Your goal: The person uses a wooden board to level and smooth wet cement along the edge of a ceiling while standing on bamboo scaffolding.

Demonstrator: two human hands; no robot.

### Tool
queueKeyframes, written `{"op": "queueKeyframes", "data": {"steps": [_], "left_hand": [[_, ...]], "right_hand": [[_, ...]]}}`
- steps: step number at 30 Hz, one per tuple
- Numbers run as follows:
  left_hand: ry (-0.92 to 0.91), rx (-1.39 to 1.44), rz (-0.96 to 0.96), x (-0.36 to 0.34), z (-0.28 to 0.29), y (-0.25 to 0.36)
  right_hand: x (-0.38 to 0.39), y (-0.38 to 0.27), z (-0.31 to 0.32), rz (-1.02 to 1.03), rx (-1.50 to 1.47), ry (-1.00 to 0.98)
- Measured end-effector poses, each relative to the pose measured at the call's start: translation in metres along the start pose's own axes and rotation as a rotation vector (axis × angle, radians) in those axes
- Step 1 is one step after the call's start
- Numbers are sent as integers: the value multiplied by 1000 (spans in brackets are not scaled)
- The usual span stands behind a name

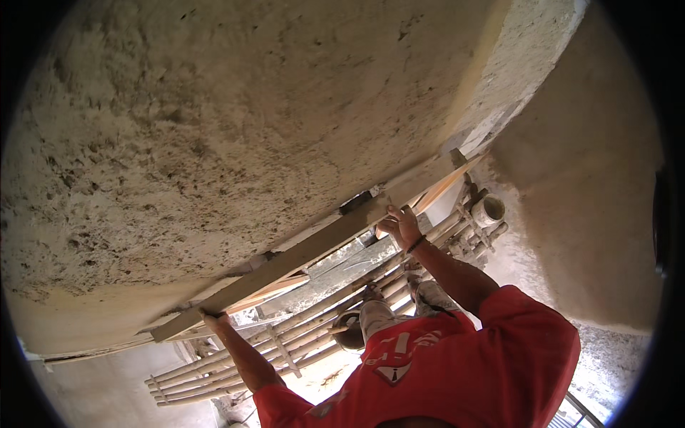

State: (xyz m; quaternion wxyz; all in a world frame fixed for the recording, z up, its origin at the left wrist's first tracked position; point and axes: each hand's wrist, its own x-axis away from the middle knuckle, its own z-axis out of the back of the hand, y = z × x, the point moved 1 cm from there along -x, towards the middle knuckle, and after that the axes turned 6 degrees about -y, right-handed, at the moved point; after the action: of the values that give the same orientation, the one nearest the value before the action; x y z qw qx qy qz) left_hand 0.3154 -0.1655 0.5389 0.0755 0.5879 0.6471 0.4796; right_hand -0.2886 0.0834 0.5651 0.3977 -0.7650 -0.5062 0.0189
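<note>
A long straight board point(307, 251), smeared with plaster, lies slantwise along the foot of a rough plastered wall point(214, 157). Close to its lower-left end, my left hand point(214, 321) grips the board's near edge, the fingers partly hidden. My right hand point(401, 227), with a dark band at the wrist, holds the same edge past the middle, toward the upper-right end. Wet-looking plaster on the wall is pitted in the middle and smoother at the lower left. Dark gaps show in places between board and wall.
Below me is a scaffold of lashed poles point(307, 341), with my feet on it. A dark round pan point(349, 334) sits by my legs, and a plaster-stained bucket point(489, 210) stands at the right. Another plastered wall point(585, 192) rises on the right.
</note>
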Motion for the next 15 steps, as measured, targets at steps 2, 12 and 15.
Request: {"op": "queueKeyframes", "data": {"steps": [2,12,15], "left_hand": [[11,-7,-31,-10,-6,9],[-50,-17,-147,-22,-10,13],[40,-48,-212,-3,-35,9]], "right_hand": [[-5,10,-6,2,-9,21],[-28,22,-26,7,-71,-83],[-18,-11,-35,163,23,-165]]}}
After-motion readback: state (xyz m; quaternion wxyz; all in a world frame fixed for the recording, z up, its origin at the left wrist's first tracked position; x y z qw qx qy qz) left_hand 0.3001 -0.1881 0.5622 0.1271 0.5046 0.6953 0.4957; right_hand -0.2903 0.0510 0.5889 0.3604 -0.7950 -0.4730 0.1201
